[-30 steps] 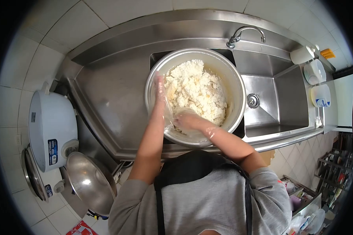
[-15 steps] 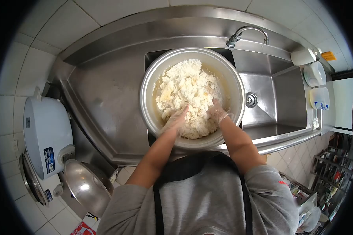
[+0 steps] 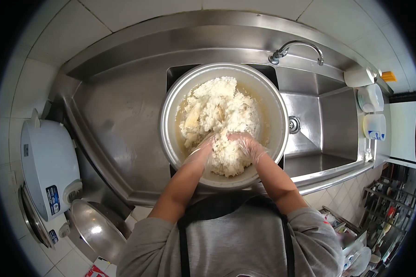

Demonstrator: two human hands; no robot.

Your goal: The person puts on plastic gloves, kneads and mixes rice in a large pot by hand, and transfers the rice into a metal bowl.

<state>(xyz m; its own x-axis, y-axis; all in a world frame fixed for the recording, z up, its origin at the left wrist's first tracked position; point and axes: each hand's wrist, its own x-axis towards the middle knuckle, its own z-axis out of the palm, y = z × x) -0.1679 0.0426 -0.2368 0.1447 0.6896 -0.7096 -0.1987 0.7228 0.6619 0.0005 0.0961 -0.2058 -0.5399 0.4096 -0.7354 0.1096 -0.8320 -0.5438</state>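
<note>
A large round metal pot (image 3: 167,138) holds a mound of white, clumpy cooked rice (image 3: 217,108), with cloudy yellowish liquid around it. My left hand (image 3: 204,147), in a clear plastic glove, is sunk into the near left part of the mound, its fingertips hidden. From the right, my right hand (image 3: 246,144), gloved the same way, has its fingers curled into the rice and partly buried. Between the two hands sits a clump of rice near the pot's front. A paler yellowish piece (image 3: 192,121) lies on the mound's left side.
The pot stands over a dark square opening in a steel counter (image 3: 120,124). On the right are a sink (image 3: 339,120), a faucet (image 3: 300,45) and plastic containers (image 3: 373,125). A rice cooker (image 3: 51,161) and a metal bowl (image 3: 97,231) are at the left.
My hands have come closer together and deeper into the rice, the right fingers curling inward. The view has shifted slightly, so the pot appears lower.
</note>
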